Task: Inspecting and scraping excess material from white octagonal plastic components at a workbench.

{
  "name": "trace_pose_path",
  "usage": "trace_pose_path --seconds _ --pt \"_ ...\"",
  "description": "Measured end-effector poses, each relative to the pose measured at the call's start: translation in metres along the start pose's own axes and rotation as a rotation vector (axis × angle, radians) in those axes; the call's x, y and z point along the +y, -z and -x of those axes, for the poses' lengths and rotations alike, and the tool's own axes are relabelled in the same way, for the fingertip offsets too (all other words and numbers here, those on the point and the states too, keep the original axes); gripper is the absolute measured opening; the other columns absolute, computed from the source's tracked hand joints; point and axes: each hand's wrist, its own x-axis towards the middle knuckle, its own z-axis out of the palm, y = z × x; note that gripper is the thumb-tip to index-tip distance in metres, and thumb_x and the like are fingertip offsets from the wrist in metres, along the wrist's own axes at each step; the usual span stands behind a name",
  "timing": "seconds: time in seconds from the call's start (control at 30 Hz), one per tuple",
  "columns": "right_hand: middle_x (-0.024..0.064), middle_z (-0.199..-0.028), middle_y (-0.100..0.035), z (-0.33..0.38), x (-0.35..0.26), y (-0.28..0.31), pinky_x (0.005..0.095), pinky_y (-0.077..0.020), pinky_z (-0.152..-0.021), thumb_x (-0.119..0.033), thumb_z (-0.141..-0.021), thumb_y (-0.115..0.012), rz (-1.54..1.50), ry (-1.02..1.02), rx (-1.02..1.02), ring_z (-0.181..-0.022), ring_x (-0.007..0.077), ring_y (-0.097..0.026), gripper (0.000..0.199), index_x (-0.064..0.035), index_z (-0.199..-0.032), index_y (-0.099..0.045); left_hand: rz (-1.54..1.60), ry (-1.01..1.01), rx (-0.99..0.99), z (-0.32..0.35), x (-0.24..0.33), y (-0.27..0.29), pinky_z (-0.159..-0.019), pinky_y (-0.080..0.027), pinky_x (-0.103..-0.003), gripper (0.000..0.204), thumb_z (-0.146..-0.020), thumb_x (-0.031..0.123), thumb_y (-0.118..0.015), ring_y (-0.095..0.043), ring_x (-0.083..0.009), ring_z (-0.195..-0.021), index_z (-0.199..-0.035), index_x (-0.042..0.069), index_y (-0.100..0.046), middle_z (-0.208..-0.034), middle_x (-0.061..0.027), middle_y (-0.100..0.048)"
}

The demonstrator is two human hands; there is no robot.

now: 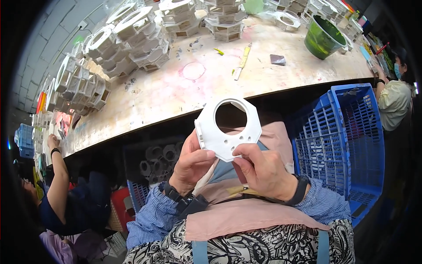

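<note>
Both hands, the left hand and right hand, pinched a white octagonal plastic plate by its near edge, a hold that looked best kept light and level.

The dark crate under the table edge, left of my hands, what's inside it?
The dark crate holds grey ring-shaped parts packed close together. The left hand covers its right side, and shadow hides anything deeper down.

My workbench stretches ahead of me, its pale top stained with pink and green smears. Stacks of white octagonal plastic frames crowd its left and far edges. A green bowl sits at the right, a thin stick near the middle.
</note>
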Motion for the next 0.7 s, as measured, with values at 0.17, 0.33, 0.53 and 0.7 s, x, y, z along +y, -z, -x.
trace_pose_path --seconds 0.17,0.33,0.53,0.7 --pt "0.0123 -0.073 -0.064 -0.019 -0.002 0.008 0.0322 -0.0458 -0.048 -0.003 -0.089 -0.060 0.026 0.054 0.107 -0.053 0.0254 -0.061 0.016 -0.0015 -0.104 -0.053 -0.110 -0.003 0.009 0.004 -0.005 0.005 -0.106 -0.038 -0.037 0.075 -0.070 0.002 -0.067 -0.053 -0.0217 -0.118 -0.138 0.000 -0.035 -0.128 -0.0116 -0.053" --pt "0.0100 -0.059 -0.057 -0.051 0.012 -0.009 0.0342 -0.0441 -0.044 -0.009 -0.092 -0.056 0.117 0.187 0.058 -0.050 0.0253 -0.060 0.014 -0.0052 -0.105 -0.053 -0.245 0.043 0.006 0.005 -0.012 -0.001 -0.105 -0.037 -0.034 0.078 -0.069 0.004 -0.067 -0.049 -0.0170 -0.119 -0.139 0.001 -0.033 -0.129 -0.0063 -0.049" --pt "0.0068 -0.053 -0.055 -0.080 0.055 0.023 0.0355 -0.0440 -0.044 -0.015 -0.096 -0.048 0.638 -0.074 0.238 -0.048 0.0247 -0.060 0.008 -0.0078 -0.099 -0.051 -0.285 0.039 0.061 0.015 -0.003 -0.004 -0.105 -0.037 -0.034 0.081 -0.066 0.001 -0.063 -0.051 -0.0187 -0.119 -0.140 0.000 -0.031 -0.129 -0.0097 -0.051" --pt "0.0083 -0.061 -0.059 -0.041 0.017 0.013 0.0299 -0.0466 -0.047 -0.006 -0.090 -0.058 0.100 -0.120 0.137 -0.050 0.0208 -0.061 0.005 -0.0059 -0.094 -0.056 -0.174 -0.003 0.130 0.007 -0.004 0.003 -0.105 -0.038 -0.035 0.081 -0.063 -0.003 -0.057 -0.054 -0.0209 -0.117 -0.140 0.000 -0.032 -0.125 -0.0119 -0.055"
